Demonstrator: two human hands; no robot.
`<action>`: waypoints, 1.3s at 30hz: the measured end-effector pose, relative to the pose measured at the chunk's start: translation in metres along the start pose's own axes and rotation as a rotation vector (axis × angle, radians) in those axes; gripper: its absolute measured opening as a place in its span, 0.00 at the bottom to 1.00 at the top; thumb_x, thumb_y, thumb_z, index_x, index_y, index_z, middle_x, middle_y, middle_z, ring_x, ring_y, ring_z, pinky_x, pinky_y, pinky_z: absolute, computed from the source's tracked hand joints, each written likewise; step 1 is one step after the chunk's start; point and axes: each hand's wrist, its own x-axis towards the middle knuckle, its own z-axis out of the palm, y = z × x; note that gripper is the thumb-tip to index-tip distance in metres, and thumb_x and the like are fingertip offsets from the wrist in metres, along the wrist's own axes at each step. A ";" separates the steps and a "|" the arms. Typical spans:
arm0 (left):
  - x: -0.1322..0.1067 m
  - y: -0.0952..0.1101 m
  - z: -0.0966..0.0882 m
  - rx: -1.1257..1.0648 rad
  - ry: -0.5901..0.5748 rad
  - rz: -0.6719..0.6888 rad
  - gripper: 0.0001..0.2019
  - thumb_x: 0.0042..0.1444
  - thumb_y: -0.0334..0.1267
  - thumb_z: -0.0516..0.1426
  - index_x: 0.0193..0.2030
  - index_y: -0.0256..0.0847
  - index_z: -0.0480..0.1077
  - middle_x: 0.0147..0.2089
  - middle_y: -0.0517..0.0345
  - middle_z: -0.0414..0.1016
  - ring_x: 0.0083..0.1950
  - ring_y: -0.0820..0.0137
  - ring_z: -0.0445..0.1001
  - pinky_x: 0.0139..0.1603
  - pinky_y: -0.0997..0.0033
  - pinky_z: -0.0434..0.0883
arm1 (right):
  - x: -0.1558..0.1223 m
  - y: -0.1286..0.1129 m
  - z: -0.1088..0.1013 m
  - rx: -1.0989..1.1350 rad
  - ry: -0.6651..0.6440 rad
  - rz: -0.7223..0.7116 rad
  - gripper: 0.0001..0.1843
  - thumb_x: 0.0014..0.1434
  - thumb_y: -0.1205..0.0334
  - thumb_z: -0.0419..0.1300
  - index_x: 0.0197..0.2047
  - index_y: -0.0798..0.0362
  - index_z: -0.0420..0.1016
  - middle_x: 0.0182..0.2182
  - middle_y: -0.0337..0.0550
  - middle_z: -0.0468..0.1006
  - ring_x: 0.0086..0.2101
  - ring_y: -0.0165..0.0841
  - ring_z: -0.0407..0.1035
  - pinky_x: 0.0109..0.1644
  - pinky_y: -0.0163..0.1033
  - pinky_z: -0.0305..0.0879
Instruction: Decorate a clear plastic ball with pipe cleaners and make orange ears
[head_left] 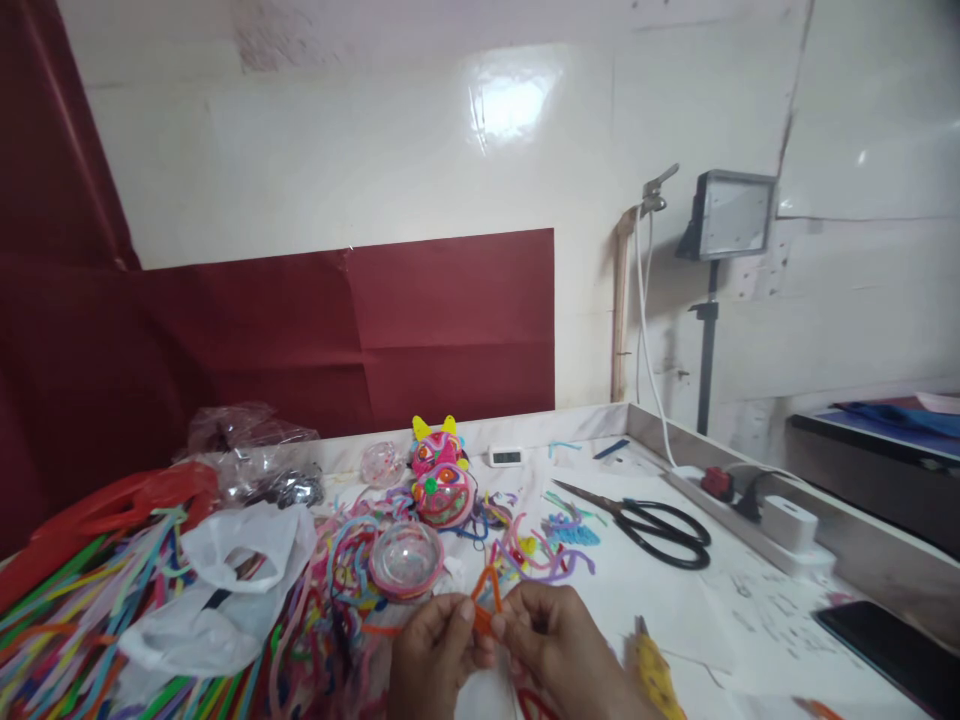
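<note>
Two-handed pinch on an orange strip (485,619), apparently a pipe cleaner. The left hand (442,635) and the right hand (544,625) each press thumb and fingers together on it, the fingertips close to one another; the strip lies between them, with a narrow peaked bend rising just beyond the thumbs. The exact contact on the undersides is hidden by the fingers. For a neat bend, it seems best to let one hand anchor the strip while the other turns it in small increments, pinching close to the fold; a wide grip would probably round the corner, and hard pulling could spread the peak. Just beyond the grip and to its left sits a clear dome (406,560) with a pink rim. Straight beyond, farther off, stands a pink figure (438,455) with yellow ears. Beyond and to the right, near the grip, curls a purple strip (577,568); farther right lie black-handled scissors (649,520), their tips directed away from the hands. To the right and nearer, a yellow-handled tool (654,672) rests beside the right hand. Well to the left, a white bag (202,632) lies over many coloured strips (71,625).
</note>
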 end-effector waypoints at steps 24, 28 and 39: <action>-0.006 0.007 0.007 0.276 -0.079 -0.047 0.22 0.41 0.56 0.63 0.17 0.36 0.67 0.12 0.60 0.69 0.11 0.75 0.65 0.10 0.79 0.62 | -0.008 -0.032 -0.014 0.240 -0.148 0.164 0.17 0.41 0.52 0.67 0.19 0.56 0.68 0.11 0.31 0.65 0.13 0.20 0.50 0.18 0.30 0.43; -0.007 0.005 0.007 0.294 -0.081 0.011 0.22 0.43 0.55 0.61 0.16 0.36 0.67 0.10 0.60 0.67 0.10 0.77 0.63 0.11 0.80 0.61 | -0.009 -0.030 -0.019 0.250 -0.185 0.148 0.12 0.43 0.57 0.65 0.23 0.58 0.72 0.13 0.32 0.67 0.14 0.21 0.53 0.19 0.29 0.46; -0.008 0.005 0.005 0.271 -0.074 0.032 0.20 0.44 0.53 0.62 0.18 0.36 0.69 0.12 0.59 0.70 0.11 0.76 0.65 0.12 0.78 0.63 | -0.009 -0.027 -0.023 0.246 -0.163 0.212 0.07 0.42 0.62 0.63 0.24 0.58 0.74 0.13 0.34 0.70 0.13 0.21 0.54 0.18 0.29 0.45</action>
